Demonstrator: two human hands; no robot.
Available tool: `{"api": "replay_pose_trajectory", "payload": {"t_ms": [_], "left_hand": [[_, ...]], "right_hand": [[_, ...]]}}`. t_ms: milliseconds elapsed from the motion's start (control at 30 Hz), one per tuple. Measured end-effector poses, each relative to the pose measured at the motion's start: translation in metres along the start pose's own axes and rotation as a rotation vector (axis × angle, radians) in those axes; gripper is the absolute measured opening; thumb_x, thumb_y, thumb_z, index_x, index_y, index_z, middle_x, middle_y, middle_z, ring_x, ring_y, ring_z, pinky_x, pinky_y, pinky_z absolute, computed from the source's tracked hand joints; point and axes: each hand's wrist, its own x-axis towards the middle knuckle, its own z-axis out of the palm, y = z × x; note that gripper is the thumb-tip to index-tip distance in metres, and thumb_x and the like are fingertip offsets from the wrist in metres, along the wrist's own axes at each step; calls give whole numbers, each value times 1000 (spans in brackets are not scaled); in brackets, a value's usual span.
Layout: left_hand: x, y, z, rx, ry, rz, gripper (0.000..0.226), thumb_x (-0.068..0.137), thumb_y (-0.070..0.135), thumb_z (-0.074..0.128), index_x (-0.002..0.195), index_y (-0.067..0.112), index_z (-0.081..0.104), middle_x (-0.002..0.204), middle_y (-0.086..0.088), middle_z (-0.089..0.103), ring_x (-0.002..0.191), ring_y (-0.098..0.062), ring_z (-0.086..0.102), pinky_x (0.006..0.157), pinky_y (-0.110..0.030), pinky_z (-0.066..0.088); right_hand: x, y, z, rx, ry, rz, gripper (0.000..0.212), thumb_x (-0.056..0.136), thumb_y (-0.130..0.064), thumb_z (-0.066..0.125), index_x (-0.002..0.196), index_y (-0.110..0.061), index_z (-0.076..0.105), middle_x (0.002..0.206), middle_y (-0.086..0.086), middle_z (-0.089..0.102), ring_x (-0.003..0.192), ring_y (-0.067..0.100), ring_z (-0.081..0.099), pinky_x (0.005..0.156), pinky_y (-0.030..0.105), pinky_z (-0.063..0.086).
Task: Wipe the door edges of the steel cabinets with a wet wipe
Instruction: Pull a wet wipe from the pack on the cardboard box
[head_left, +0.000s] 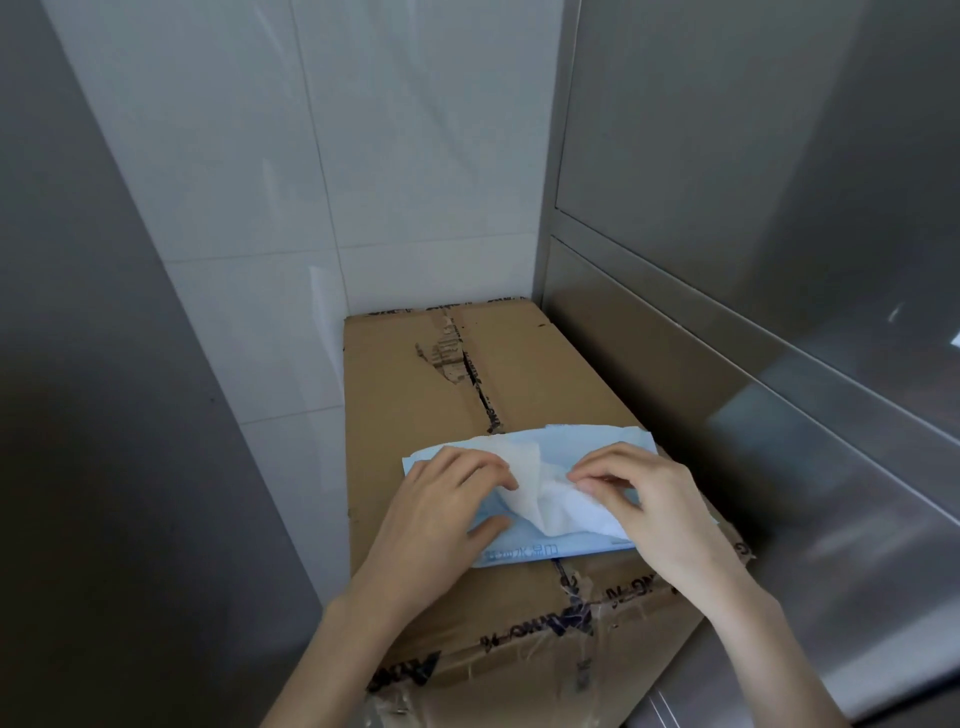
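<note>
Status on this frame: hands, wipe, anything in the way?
Left hand holds the wipe pack on the cardboard box. Right hand pinches the wet wipe, partly out. Steel cabinets either side, untouched.

This looks like a back-of-house service area, most likely part of a commercial kitchen or similar catering space. Tall brushed stainless-steel cabinet fronts (727, 156) with flat panel doors and narrow seams fill the right side, and a plain grey steel panel (78, 364) rises on the left. Between them runs a wall of large glossy white tiles (311, 156) — wipe-clean surfaces throughout. A brown corrugated cardboard carton (415, 395), taped and torn on top, stands in the gap against the tiles — a stock box stored there.
</note>
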Motion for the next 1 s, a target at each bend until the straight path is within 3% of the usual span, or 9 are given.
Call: {"api": "replay_pose_trajectory", "payload": {"t_ms": [133, 233, 367, 433, 600, 700, 833, 900, 1000], "left_hand": [[-1, -1, 1, 4, -13, 7, 36, 76, 18, 80, 109, 23, 68, 120, 6, 63, 114, -19, 57, 88, -29, 40], [5, 1, -1, 78, -24, 72, 49, 72, 16, 83, 116, 27, 66, 133, 3, 57, 121, -22, 52, 91, -32, 41], [14, 4, -4, 149, 5, 140, 23, 69, 18, 84, 84, 25, 68, 131, 1, 60, 123, -28, 54, 87, -43, 50], [14, 2, -4, 152, 31, 125, 24, 66, 15, 85, 74, 23, 64, 127, 1, 63, 121, -28, 56, 86, -43, 50], [6, -10, -5, 134, 57, 139, 30, 61, 12, 86, 70, 22, 59, 124, 4, 64, 123, -18, 43, 90, -38, 43], [2, -15, -8, 117, 68, 91, 33, 61, 3, 84, 68, 22, 58, 124, 5, 63, 121, -18, 45, 88, -35, 40], [7, -15, -12, 13, 135, 36, 27, 73, 3, 77, 84, 23, 62, 126, 10, 60, 118, -11, 42, 87, -32, 39], [13, -10, -10, 1, 117, 53, 26, 82, 19, 73, 105, 27, 64, 132, 13, 54, 122, -9, 38, 94, -31, 35], [23, -1, -1, 21, -73, 2, 49, 89, 50, 59, 134, 36, 47, 147, 20, 33, 134, -6, 23, 105, -28, 23]], "right_hand": [[1, 3, -4, -79, -89, 88, 6, 83, -21, 71, 89, -23, 72, 85, -19, 65, 86, -2, 57, 72, 9, 41], [5, 0, -3, -91, -58, 89, 6, 84, -18, 69, 81, -22, 71, 74, -22, 63, 80, -2, 58, 67, 11, 42], [10, 3, -2, -46, 83, 118, 8, 86, -13, 66, 79, -16, 68, 67, -14, 62, 71, -1, 57, 59, 10, 42], [14, 9, -6, -39, 152, 146, 9, 87, -12, 64, 79, -15, 65, 63, -11, 58, 62, 1, 54, 55, 9, 39], [23, 22, -16, -157, 197, 206, 7, 88, -16, 62, 82, -16, 64, 67, -5, 64, 62, 13, 60, 58, 34, 52], [24, 26, -15, -282, 122, 254, 4, 88, -14, 62, 87, -17, 64, 78, -5, 67, 71, 19, 64, 64, 36, 54], [24, 24, -10, -349, 107, 92, 16, 80, -4, 69, 93, -12, 65, 97, 0, 63, 88, 20, 58, 67, 33, 50], [25, 21, -8, -327, 87, 15, 14, 80, -7, 71, 91, -14, 66, 100, -2, 62, 93, 19, 56, 69, 31, 49], [30, 18, -2, -343, -34, 25, 24, 81, -24, 72, 104, -20, 67, 110, -7, 63, 107, 17, 52, 84, 31, 47]]}}
